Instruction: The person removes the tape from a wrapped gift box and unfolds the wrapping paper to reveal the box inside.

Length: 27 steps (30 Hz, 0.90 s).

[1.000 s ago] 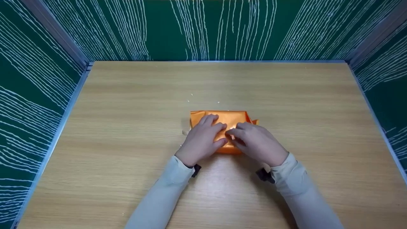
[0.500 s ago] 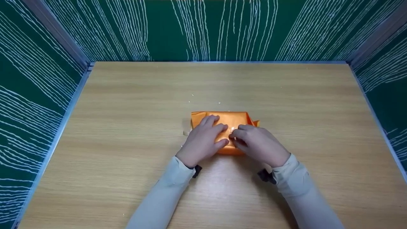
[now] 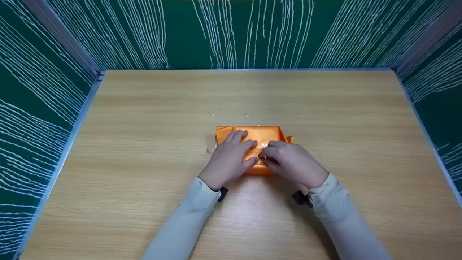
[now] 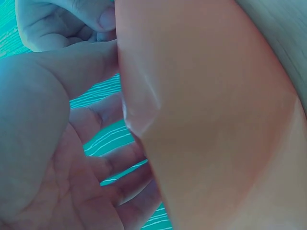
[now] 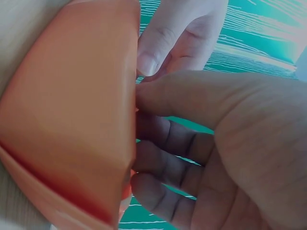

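A box-shaped package in shiny orange wrapping paper (image 3: 267, 133) lies on the table. My left hand (image 3: 231, 155) rests over its left part with spread fingers, the fingertips and thumb on the top face. My right hand (image 3: 290, 160) bends its fingers over the right part, thumb and forefinger close together at the paper's surface. A crease runs across the top between the hands. In the right wrist view the fingertips meet the package's upper edge (image 5: 127, 96), and a folded flap (image 5: 53, 201) shows at its end. I cannot tell whether the right fingers pinch anything.
The wooden table (image 3: 144, 108) has several tiny white scraps behind the package. A small clear strip (image 3: 209, 150) lies at its left side. Green panels (image 3: 184, 36) with white lines stand along the back and sides.
The right forefinger, which reached further left a second ago, is drawn back slightly toward the right thumb. The left hand and the package keep their place.
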Motion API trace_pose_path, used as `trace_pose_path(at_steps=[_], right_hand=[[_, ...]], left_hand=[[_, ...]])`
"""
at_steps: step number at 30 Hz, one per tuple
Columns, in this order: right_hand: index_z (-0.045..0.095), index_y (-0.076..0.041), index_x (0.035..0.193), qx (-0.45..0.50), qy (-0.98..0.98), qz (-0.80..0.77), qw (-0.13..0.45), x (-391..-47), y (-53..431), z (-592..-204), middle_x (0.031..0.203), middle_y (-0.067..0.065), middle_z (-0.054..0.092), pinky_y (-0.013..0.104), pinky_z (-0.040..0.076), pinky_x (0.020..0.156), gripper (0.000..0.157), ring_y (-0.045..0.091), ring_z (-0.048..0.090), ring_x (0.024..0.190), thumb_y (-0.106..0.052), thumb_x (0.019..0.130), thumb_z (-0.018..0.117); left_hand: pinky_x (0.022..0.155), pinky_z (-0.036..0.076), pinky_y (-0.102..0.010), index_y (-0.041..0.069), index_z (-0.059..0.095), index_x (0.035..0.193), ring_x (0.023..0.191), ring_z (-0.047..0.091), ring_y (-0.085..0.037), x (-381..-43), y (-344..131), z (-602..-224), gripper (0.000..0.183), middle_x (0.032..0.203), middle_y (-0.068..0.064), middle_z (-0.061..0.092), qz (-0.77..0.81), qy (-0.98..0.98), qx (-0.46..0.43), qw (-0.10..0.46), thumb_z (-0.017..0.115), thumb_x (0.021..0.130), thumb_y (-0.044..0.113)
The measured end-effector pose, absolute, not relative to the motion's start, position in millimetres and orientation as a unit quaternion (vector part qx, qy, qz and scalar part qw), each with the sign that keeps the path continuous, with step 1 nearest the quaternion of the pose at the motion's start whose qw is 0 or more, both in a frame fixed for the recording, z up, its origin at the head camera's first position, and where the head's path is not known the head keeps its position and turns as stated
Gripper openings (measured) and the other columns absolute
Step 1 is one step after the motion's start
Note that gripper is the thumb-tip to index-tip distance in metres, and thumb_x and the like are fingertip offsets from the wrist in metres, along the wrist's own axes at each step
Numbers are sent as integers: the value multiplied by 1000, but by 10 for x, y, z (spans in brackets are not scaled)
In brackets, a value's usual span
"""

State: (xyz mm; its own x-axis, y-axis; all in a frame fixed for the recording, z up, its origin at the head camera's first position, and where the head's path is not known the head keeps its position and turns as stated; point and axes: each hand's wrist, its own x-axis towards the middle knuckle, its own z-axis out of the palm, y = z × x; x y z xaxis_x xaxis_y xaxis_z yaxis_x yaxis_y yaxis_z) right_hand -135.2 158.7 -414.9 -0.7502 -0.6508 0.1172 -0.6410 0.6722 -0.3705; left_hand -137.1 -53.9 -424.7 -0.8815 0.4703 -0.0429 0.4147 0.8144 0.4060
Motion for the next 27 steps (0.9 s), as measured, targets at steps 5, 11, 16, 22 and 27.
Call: trace_pose_path(at_steps=[5,11,16,22,27], right_hand=[[79,-9,102,-343,917,-201,15,-1355,1571,-4156,93,2,72,36,59,74,12,16,66,78,-11,90,80],[77,-10,98,-319,928,-190,7,-1345,1513,-4183,84,-1,67,32,55,67,12,15,60,71,-19,91,80],[74,-11,94,-301,935,-186,-15,-1338,1470,-4230,78,-1,61,30,49,62,7,15,53,66,-17,93,78],[72,-9,93,-278,940,-196,-15,-1332,1438,-4243,75,0,56,30,45,59,6,16,50,63,-15,93,74],[73,-10,97,-258,945,-200,2,-1324,1428,-4221,76,-1,57,30,46,61,8,17,51,65,-18,95,72]], left_hand=[[120,35,-46,19,62,145,151,33,-30,-1368,-537,-4245,52,159,-10,44,195,950,232,74,63,101,46],[119,36,-47,20,62,145,151,33,-32,-1366,-536,-4247,51,159,-10,44,191,951,232,74,63,101,46],[119,36,-46,19,64,143,150,35,-32,-1365,-545,-4254,48,157,-11,46,193,950,236,62,64,101,43],[120,35,-45,19,64,143,150,35,-32,-1365,-541,-4254,49,157,-11,46,188,952,233,61,64,101,44],[120,35,-45,20,63,144,150,34,-31,-1368,-532,-4242,49,158,-10,45,186,953,230,67,63,101,44]])
